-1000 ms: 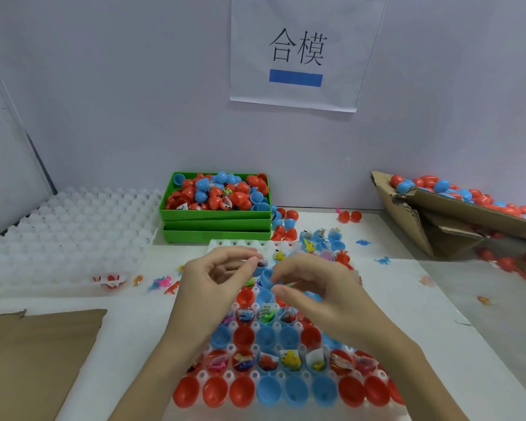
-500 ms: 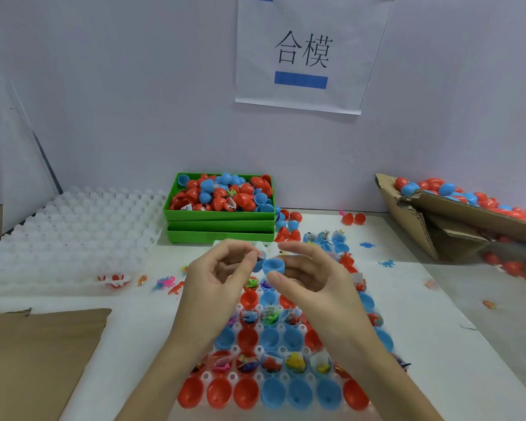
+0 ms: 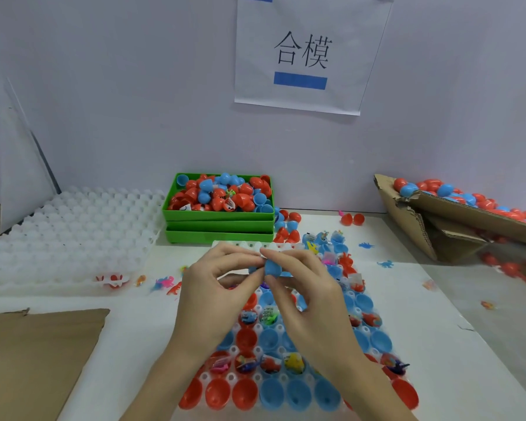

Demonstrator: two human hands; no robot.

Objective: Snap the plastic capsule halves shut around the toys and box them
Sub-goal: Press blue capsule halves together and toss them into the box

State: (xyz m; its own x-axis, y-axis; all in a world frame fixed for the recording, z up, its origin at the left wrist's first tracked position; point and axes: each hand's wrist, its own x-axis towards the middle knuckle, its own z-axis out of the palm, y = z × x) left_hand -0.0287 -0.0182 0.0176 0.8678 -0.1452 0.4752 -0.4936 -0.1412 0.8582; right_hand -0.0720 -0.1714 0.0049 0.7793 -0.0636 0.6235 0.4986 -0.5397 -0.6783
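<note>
Sign: a white paper sheet (image 3: 310, 53) on the wall, printed with the characters 合模 above a solid blue bar.
Left hand: the left hand (image 3: 216, 296) has its fingers curled, thumb and forefinger pinching at the blue capsule half from the left side.
Right hand: the right hand (image 3: 310, 299) has its fingers curled around the blue capsule half (image 3: 273, 266), held above the far end of the tray; whether a second half is joined to it cannot be told.
Tray: a white moulded tray (image 3: 255, 350) on the bench (image 3: 422, 329), its cups holding red and blue capsule halves, several with small toys in printed wrappers; the print is too small to read.
Green bins: stacked green bins (image 3: 219, 226) by the wall, the top one heaped with red and blue capsule pieces.
Cardboard box: a tilted cardboard box (image 3: 422, 226) at the right, holding closed red and blue capsules.
Empty trays: white trays (image 3: 70, 232) stacked at the left.
</note>
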